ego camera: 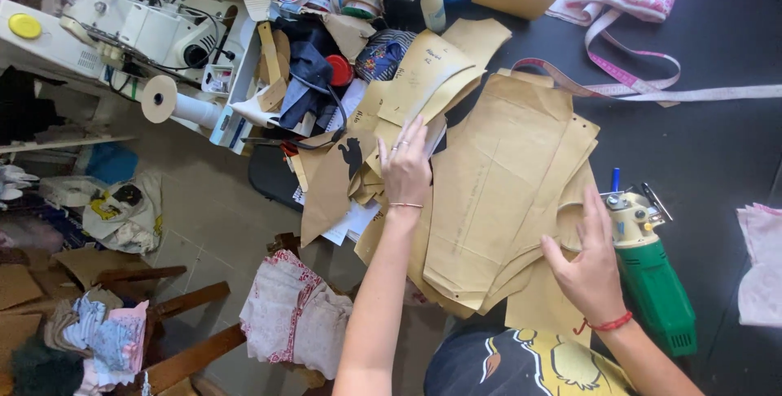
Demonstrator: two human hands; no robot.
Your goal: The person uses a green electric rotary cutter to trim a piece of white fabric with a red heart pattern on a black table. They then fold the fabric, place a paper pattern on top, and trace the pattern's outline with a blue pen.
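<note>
Two hands on brown paper patterns
Left hand [404, 169] presses the pattern pile [497, 192]; right hand [588, 270] rests at four o'clock, touching a green cutter [652, 270].

One green cutting machine [652, 270], one tape measure [643, 86], two hands.

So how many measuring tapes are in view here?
1: a pink measuring tape lies looped on the dark table, beyond the brown paper patterns. Others may be hidden under the clutter.

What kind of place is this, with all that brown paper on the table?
Most likely a small sewing workshop: brown paper patterns under both hands, a white sewing machine, a pink tape measure and a green electric cutter.
</note>
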